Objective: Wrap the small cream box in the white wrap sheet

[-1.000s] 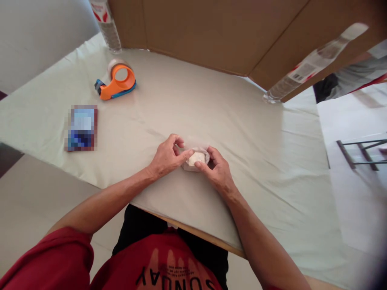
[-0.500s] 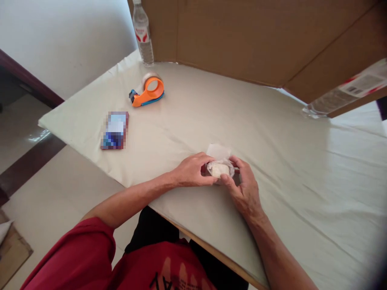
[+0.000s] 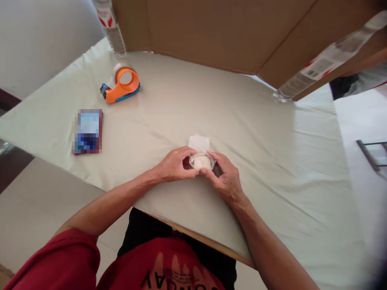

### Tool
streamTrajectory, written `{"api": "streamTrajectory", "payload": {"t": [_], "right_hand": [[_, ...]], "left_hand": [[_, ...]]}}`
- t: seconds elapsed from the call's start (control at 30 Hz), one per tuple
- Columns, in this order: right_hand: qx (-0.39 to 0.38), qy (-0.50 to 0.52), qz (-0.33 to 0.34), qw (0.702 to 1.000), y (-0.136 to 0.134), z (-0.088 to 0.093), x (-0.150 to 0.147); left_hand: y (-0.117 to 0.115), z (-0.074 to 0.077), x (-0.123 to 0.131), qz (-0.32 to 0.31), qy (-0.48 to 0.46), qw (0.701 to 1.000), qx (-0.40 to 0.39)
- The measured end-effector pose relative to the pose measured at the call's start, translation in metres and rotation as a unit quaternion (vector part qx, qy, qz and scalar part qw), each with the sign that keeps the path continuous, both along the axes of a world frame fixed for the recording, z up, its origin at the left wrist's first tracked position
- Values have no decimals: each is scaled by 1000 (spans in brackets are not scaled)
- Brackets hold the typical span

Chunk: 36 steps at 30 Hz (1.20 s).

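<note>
Between my hands stands a small box with a raised white flap (image 3: 199,143) and reddish sides showing in the gaps by my fingers. A crinkled clear plastic bag opens at its top, with a pale cream-coloured lump (image 3: 202,162) inside; what the lump is I cannot make out. My left hand (image 3: 178,164) curves round the box's left side, thumb along the near edge. From the right, my right hand (image 3: 225,175) grips it, with the thumb at the near rim and the fingers at the far right corner. Most of the box's walls are hidden by the hands.
An orange and blue tape dispenser (image 3: 123,85) and a pixelated, red-edged flat item (image 3: 88,131) lie on the cloth-covered table (image 3: 169,96) to the left. A cardboard panel (image 3: 199,32) stands behind, flanked by a left bottle (image 3: 112,32) and a slanting right bottle (image 3: 325,60).
My right hand has closed in on the box, its thumb shifting to the near rim. The camera view has turned right, so everything sits further left in the picture.
</note>
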State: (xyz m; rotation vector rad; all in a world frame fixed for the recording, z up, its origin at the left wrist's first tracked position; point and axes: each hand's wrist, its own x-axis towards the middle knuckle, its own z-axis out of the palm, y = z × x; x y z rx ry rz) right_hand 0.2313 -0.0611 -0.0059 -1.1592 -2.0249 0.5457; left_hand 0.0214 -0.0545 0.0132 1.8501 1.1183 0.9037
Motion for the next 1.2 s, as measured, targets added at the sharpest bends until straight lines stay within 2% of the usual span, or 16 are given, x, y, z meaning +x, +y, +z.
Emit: {"api": "streamTrajectory", "payload": {"t": [0.17, 0.4, 0.67, 0.77, 0.87, 0.93, 1.03, 1.2], "right_hand": [[-23, 3, 50, 998, 1, 3, 1], [-58, -39, 98, 993, 5, 7, 6], [-48, -38, 85, 994, 6, 16, 7], [-113, 16, 11, 993, 17, 23, 11], [-211, 29, -82, 974, 37, 26, 10], [-246, 32, -87, 965, 50, 24, 4], [-278, 46, -60, 958, 62, 20, -8], [-329, 115, -18, 937, 56, 21, -18]], "left_hand": [[1, 0, -2, -35, -22, 999, 12], [-1, 5, -4, -39, -8, 997, -59], [-1, 7, -8, -41, -27, 988, -148], [0, 6, -8, -46, -46, 983, -172], [0, 7, -7, -41, -42, 983, -174], [-1, 8, -7, -39, -35, 984, -171], [-1, 8, -8, -39, -27, 984, -169], [-1, 4, -7, -30, -69, 980, -183]]}}
